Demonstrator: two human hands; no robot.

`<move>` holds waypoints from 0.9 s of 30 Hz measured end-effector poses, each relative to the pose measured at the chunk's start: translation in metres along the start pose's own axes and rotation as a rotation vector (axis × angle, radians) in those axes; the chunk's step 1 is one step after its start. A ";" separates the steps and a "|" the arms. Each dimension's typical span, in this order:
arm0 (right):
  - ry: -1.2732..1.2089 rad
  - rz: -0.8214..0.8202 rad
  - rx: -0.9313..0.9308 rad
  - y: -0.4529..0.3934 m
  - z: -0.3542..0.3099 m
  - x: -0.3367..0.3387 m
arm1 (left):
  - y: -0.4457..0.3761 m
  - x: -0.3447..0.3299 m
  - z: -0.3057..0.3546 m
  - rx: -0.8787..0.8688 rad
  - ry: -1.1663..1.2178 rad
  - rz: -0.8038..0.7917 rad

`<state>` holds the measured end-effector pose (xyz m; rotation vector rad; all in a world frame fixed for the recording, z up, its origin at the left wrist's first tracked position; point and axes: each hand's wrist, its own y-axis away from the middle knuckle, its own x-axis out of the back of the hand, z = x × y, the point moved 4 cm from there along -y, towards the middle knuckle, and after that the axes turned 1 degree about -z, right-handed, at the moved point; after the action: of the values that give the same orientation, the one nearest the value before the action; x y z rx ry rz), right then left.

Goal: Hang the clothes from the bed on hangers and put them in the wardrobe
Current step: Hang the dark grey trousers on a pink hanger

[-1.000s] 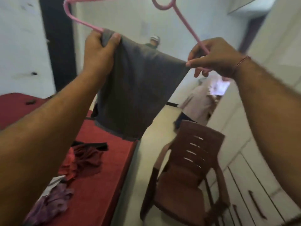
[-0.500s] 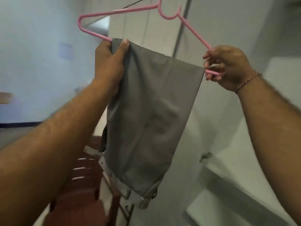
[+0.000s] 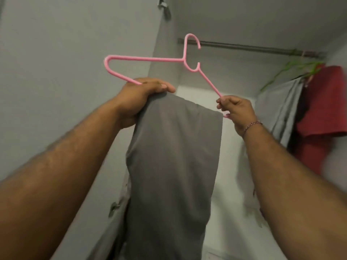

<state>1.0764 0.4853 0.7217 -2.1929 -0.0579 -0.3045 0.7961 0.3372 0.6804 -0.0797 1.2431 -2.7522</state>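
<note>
Gripping the hanger (image 3: pixel 150 59) and grey trousers (image 3: pixel 174 156), both hands (image 3: pixel 139 98) (image 3: pixel 236 111) hold it just below the rail (image 3: pixel 244 47); farther right on the rail hang grey (image 3: pixel 285 109) and red clothes (image 3: pixel 323 109).

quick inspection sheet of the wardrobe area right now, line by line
surface: nothing seen; no shelf or table top in view
job's things: grey trousers folded over the lower bar of the pink hanger; its hook is level with the wardrobe rail, whether it is on the rail cannot be told
clutter: nothing seen
grips: left hand holds the trousers' top edge and the hanger bar; right hand pinches the hanger's right end
cables: nothing seen
surroundings: a red garment and a grey garment hang at the rail's right end, with a green hanger there; grey wardrobe walls
</note>
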 end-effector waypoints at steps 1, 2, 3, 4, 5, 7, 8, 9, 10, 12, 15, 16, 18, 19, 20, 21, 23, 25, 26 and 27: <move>0.048 0.033 -0.006 -0.007 0.008 0.011 | -0.010 -0.015 -0.009 0.008 0.028 -0.033; 0.120 0.058 -0.019 -0.017 0.016 0.022 | -0.023 -0.033 -0.020 0.007 0.051 -0.048; 0.204 0.058 -0.031 -0.028 0.025 0.031 | -0.035 -0.050 -0.030 -0.001 0.045 -0.049; 0.328 0.035 -0.062 -0.038 0.033 0.037 | -0.047 -0.070 -0.040 -0.015 0.015 -0.047; 0.463 0.003 -0.086 -0.048 0.038 0.041 | -0.060 -0.088 -0.049 -0.032 -0.026 -0.055; 0.648 0.028 -0.090 -0.064 0.037 0.045 | -0.084 -0.125 -0.068 -0.044 -0.111 -0.094; 0.663 0.104 -0.071 -0.071 0.032 0.047 | -0.096 -0.141 -0.079 -0.031 -0.145 -0.106; 0.648 0.213 -0.042 -0.077 0.026 0.050 | -0.110 -0.155 -0.090 -0.017 -0.170 -0.109; 0.608 0.342 -0.018 -0.081 0.018 0.054 | -0.124 -0.167 -0.100 -0.005 -0.180 -0.099; 0.507 0.545 0.012 -0.087 0.009 0.059 | -0.153 -0.186 -0.117 -0.007 -0.163 -0.054; 0.325 0.429 -0.092 -0.099 0.002 0.052 | -0.200 -0.210 -0.137 -0.068 -0.229 0.032; 0.292 0.343 -0.142 -0.100 -0.001 0.049 | -0.213 -0.217 -0.141 -0.087 -0.265 0.054; 0.291 0.225 -0.183 -0.103 -0.009 0.048 | -0.239 -0.235 -0.146 -0.139 -0.323 0.069; 0.321 0.195 -0.185 -0.105 -0.012 0.048 | -0.250 -0.245 -0.147 -0.173 -0.358 0.070; 0.379 0.171 -0.189 -0.109 -0.015 0.050 | -0.260 -0.255 -0.147 -0.212 -0.401 0.076; 0.470 0.151 -0.201 -0.112 -0.017 0.051 | -0.269 -0.264 -0.147 -0.257 -0.451 0.093; 0.718 0.154 -0.231 -0.126 -0.018 0.058 | -0.287 -0.286 -0.146 -0.360 -0.535 0.132; 0.985 0.211 -0.225 -0.141 -0.013 0.068 | -0.303 -0.311 -0.144 -0.445 -0.579 0.129; 1.157 0.242 -0.184 -0.148 -0.011 0.073 | -0.311 -0.322 -0.143 -0.475 -0.576 0.113; 1.340 0.274 -0.120 -0.153 -0.008 0.080 | -0.321 -0.333 -0.140 -0.495 -0.564 0.093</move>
<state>1.1291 0.5655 0.8658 -1.6683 0.9877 -1.5398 1.0846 0.6953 0.8288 -0.7559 1.6347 -2.0529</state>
